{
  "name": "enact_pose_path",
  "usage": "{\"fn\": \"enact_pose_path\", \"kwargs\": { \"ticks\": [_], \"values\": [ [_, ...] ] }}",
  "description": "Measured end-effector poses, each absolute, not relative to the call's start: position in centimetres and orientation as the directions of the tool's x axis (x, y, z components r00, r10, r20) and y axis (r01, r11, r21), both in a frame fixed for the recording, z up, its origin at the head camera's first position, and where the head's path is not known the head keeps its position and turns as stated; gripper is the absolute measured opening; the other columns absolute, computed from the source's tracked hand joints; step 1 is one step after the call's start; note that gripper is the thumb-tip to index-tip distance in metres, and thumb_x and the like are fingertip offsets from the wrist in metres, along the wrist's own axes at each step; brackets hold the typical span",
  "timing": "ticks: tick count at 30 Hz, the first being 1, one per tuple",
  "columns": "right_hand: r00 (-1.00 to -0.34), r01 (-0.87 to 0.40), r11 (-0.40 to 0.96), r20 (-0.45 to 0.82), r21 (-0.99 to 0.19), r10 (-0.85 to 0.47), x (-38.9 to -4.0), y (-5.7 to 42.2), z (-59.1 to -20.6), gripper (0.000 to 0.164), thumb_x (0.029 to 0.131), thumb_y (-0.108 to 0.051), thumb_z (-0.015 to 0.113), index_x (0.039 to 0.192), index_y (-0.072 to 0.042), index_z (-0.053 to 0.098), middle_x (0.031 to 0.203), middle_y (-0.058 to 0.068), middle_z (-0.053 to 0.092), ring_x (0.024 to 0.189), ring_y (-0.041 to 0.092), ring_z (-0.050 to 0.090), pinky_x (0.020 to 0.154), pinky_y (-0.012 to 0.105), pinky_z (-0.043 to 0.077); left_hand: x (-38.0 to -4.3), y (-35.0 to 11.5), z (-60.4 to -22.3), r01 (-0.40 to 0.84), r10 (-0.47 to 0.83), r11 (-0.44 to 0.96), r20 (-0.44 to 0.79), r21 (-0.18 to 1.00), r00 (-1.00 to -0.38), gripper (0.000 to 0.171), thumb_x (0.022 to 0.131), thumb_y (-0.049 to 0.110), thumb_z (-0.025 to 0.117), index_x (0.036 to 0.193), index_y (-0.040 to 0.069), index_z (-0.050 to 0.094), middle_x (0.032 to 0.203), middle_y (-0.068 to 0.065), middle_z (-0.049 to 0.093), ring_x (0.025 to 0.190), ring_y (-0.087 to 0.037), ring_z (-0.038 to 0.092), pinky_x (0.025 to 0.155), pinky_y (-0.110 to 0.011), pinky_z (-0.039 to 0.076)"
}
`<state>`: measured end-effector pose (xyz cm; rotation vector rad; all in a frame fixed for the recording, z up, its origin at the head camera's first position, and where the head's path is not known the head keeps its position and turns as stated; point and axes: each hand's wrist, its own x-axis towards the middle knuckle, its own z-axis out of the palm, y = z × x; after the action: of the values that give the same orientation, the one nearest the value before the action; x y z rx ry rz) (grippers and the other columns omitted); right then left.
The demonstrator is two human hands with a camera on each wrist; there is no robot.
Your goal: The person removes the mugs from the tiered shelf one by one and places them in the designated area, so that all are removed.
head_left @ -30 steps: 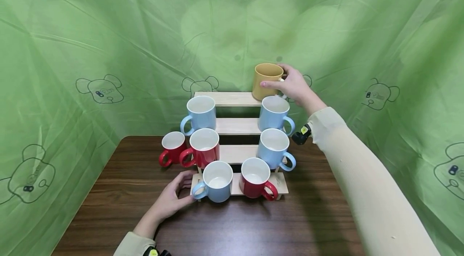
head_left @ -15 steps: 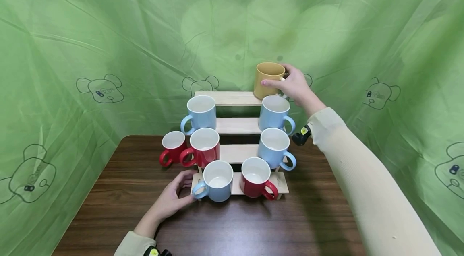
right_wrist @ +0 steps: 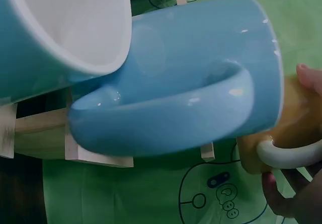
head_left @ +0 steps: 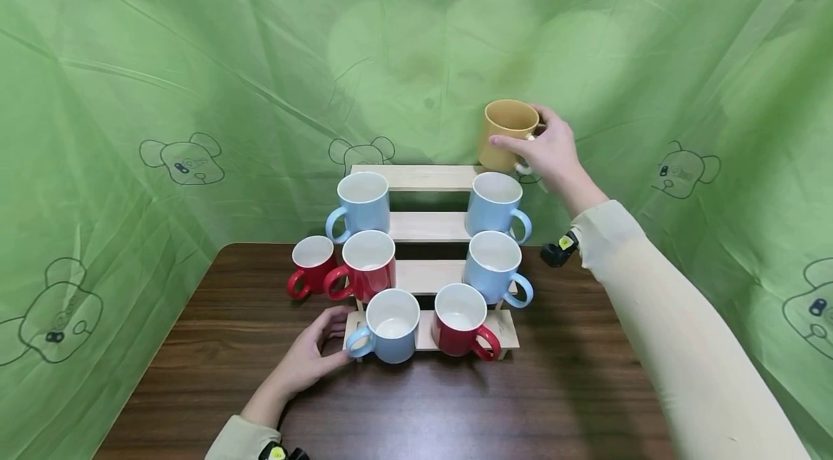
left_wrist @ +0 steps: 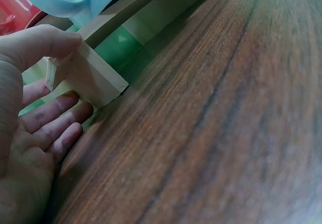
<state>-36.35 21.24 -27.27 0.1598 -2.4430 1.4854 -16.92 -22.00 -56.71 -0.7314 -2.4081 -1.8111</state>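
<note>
My right hand point(head_left: 552, 152) holds a yellow mug point(head_left: 497, 149) with a white handle at the right end of the rack's top shelf point(head_left: 416, 177); whether its base touches the wood I cannot tell. In the right wrist view, fingers point(right_wrist: 307, 199) lie around that mug beside its white handle point(right_wrist: 289, 156). My left hand point(head_left: 309, 359) grips the bottom left end of the stepped wooden rack. The left wrist view has the thumb point(left_wrist: 53, 40) on the shelf's end and the other fingers behind its wooden leg point(left_wrist: 93, 78). Nearest to this hand is a light blue mug point(head_left: 392, 337).
A red mug point(head_left: 458, 330) shares the bottom step. Above stand another red mug point(head_left: 371, 275) and light blue mugs point(head_left: 491, 268) on both sides. One more red mug point(head_left: 315, 268) stands left of the rack. Green cloth point(head_left: 195, 69) hangs around the brown table point(head_left: 442, 409).
My right hand has moved the yellow mug right and slightly up in the head view. The left hand and the other mugs have stayed in place.
</note>
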Motion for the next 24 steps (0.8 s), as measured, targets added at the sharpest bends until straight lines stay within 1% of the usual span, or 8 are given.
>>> {"fn": "enact_pose_path", "kwargs": {
  "ticks": [7, 13, 24],
  "values": [
    [-0.923, -0.252, 0.444, 0.351, -0.860, 0.155, -35.3, 22.1, -27.5, 0.100, 0.077, -0.040, 0.102, 0.160, -0.018, 0.051, 0.149, 0.007, 0.062, 0.133, 0.019, 0.058, 0.113, 0.037, 0.050, -16.8, -22.1, -56.5, 0.379, 0.337, 0.215, 0.296, 0.900, -0.894, 0.066, 0.092, 0.004, 0.085, 0.150, 0.003, 0.054, 0.146, -0.016, 0.063, 0.126, -0.025, 0.068, 0.109, -0.029, 0.054],
    [-0.915, -0.246, 0.465, 0.362, -0.851, 0.179, -34.1, 23.2, -27.3, 0.102, 0.076, -0.044, 0.102, 0.160, -0.021, 0.051, 0.152, 0.005, 0.061, 0.136, 0.018, 0.057, 0.114, 0.037, 0.049, -16.9, -22.1, -56.4, 0.373, 0.331, 0.224, 0.290, 0.900, -0.898, 0.066, 0.092, 0.006, 0.086, 0.150, 0.002, 0.054, 0.147, -0.015, 0.063, 0.126, -0.024, 0.067, 0.110, -0.027, 0.054],
    [-0.916, -0.217, 0.434, 0.336, -0.874, 0.218, -32.3, 25.0, -28.4, 0.101, 0.077, -0.039, 0.102, 0.162, -0.023, 0.051, 0.154, 0.006, 0.059, 0.138, 0.019, 0.053, 0.114, 0.041, 0.050, -16.9, -22.2, -56.7, 0.363, 0.326, 0.228, 0.280, 0.903, -0.903, 0.065, 0.092, 0.006, 0.086, 0.149, 0.004, 0.055, 0.146, -0.016, 0.064, 0.125, -0.022, 0.068, 0.108, -0.028, 0.055]
  ]
}}
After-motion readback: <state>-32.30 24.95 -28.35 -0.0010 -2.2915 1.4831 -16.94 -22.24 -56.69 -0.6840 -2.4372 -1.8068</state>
